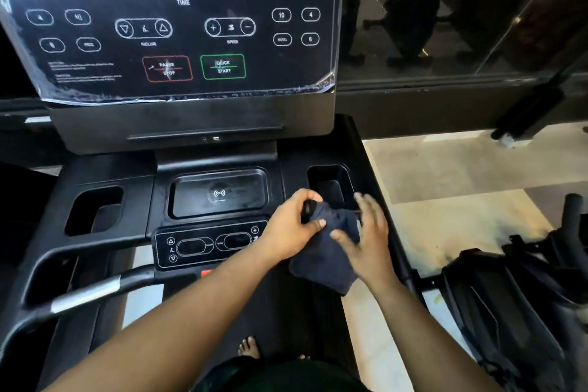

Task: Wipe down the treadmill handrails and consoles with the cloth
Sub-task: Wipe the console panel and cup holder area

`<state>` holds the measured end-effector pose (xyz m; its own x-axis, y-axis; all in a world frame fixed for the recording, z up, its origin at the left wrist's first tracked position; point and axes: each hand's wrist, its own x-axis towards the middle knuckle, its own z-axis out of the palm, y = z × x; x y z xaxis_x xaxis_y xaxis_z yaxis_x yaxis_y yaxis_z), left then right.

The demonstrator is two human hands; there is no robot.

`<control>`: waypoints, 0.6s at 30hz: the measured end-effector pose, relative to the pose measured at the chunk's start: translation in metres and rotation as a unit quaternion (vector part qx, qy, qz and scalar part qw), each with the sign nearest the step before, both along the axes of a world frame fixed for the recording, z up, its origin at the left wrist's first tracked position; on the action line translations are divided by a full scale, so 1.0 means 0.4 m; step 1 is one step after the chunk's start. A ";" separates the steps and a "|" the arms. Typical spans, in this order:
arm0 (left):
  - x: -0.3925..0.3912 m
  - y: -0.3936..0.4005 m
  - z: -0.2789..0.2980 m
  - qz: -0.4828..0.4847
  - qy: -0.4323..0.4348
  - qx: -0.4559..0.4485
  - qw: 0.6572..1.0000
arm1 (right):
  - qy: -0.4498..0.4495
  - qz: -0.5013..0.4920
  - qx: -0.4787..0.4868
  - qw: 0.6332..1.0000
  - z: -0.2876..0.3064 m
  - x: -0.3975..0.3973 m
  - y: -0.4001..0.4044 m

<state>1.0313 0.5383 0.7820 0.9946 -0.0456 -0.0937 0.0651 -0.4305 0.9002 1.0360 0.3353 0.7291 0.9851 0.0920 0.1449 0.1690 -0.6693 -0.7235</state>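
The cloth (324,251) is dark navy and hangs in soft folds between my two hands, just above the right end of the lower console (206,245) and near the right cup holder (331,184). I judge it light, limp and a little grippy, with nothing fragile about it; it will drape and bunch rather than hold a shape, so I would gather it into a pad in the palm instead of pinching one corner, which would leave most of it dangling.

My left hand (292,226) is curled around the upper bunch of the cloth, thumb and fingers closed on it. My right hand (366,232) lies with its fingers spread and nearly straight against the cloth's right side, touching it rather than gripping.

Beyond the hands, the wireless charging tray (219,197) sits in the middle of the deck, and the big upper console (178,25) stands behind it under a wrinkled plastic film.

The left handrail (82,293) shows with its metal sensor strip, but the right handrail is mostly hidden behind my right forearm and the cloth. The small print on the upper console is too blurred to read, and I cannot tell whether the cloth is damp or dry. The console's top edge is cut off by the frame.
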 end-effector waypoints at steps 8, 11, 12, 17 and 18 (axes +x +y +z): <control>0.088 0.032 0.018 0.076 -0.007 -0.018 0.997 | 0.165 -0.104 0.239 0.951 0.051 0.109 0.068; 0.143 0.051 0.023 0.095 0.013 0.079 0.992 | 0.029 -0.133 0.081 0.987 0.052 0.171 0.123; 0.166 0.059 0.021 0.098 0.024 0.107 0.989 | -0.020 -0.141 0.014 0.990 0.049 0.189 0.149; 0.230 0.131 -0.025 0.016 0.117 0.306 0.945 | 0.044 0.143 -0.270 0.951 -0.024 0.203 0.247; 0.220 0.140 -0.035 -0.016 0.137 0.346 0.928 | 0.043 0.176 -0.310 0.933 -0.048 0.195 0.250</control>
